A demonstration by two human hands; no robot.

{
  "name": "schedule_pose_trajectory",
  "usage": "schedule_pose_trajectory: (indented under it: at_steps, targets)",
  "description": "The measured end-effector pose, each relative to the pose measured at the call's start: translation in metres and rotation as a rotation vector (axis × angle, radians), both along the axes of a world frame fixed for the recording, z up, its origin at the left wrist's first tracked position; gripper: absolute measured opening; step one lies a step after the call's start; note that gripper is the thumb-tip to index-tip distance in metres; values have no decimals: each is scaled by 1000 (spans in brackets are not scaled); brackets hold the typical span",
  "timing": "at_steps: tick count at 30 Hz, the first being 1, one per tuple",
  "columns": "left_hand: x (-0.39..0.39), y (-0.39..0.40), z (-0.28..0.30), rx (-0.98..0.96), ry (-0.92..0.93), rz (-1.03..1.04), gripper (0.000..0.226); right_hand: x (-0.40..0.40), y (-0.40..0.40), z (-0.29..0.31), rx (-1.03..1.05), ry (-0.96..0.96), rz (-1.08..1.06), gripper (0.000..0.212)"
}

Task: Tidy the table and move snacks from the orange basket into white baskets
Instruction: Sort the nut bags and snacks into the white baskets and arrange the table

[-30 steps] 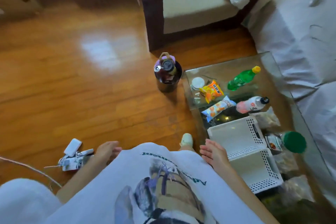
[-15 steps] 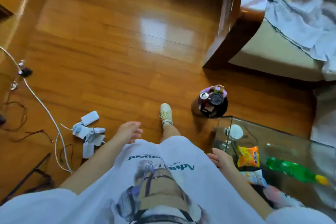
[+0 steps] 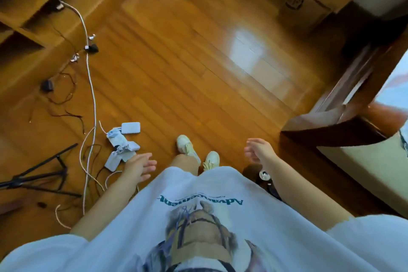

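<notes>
My left hand [image 3: 138, 165] hangs at my side with relaxed fingers and holds nothing. My right hand [image 3: 258, 149] is out in front of my body, fingers loosely spread, also holding nothing. The glass table, the snacks, the bottles and the white baskets are out of view. No orange basket shows in this view. A dark bin [image 3: 266, 180] with a can on top peeks out under my right forearm.
Wooden floor [image 3: 198, 62] fills the view. White cable [image 3: 91, 86], chargers [image 3: 123, 141] and a black tripod [image 3: 39, 179] lie at left. Wooden shelves [image 3: 33, 6] stand at upper left, a cardboard box [image 3: 304, 4] upper right. A dark wooden sofa arm [image 3: 335, 130] is at right.
The view has swung left, away from the glass table; snacks, bottles and white baskets have left the frame. The dark bin now lies under my right arm. Both hands stay without anything in them.
</notes>
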State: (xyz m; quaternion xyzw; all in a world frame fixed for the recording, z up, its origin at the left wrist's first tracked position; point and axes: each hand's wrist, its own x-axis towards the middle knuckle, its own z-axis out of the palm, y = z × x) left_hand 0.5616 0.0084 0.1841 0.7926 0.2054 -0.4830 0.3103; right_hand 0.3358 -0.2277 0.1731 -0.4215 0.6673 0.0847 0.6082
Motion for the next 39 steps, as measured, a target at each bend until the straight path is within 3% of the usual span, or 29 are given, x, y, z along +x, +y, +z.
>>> schedule_pose_trajectory:
  at_steps: [7,14,19,30,35,39]
  targets:
    - [46,13,-16,68,74,237,35,97,-64,11,11,-80,215,11]
    - [134,-46,-26,12,107,364,25,165,-125,14,46,-21,114,13]
    - [204,-133,-12,-33,70,232,36,199,-164,13,0,4,56,18]
    - [300,-314,2,-213,94,-155,23,258,-254,-19,3,182,-62,21]
    - [358,-362,3,-211,95,-31,20,330,-332,-34,31,224,77,22]
    - [409,-385,12,-141,64,92,22,414,-397,-36,-54,250,407,23]
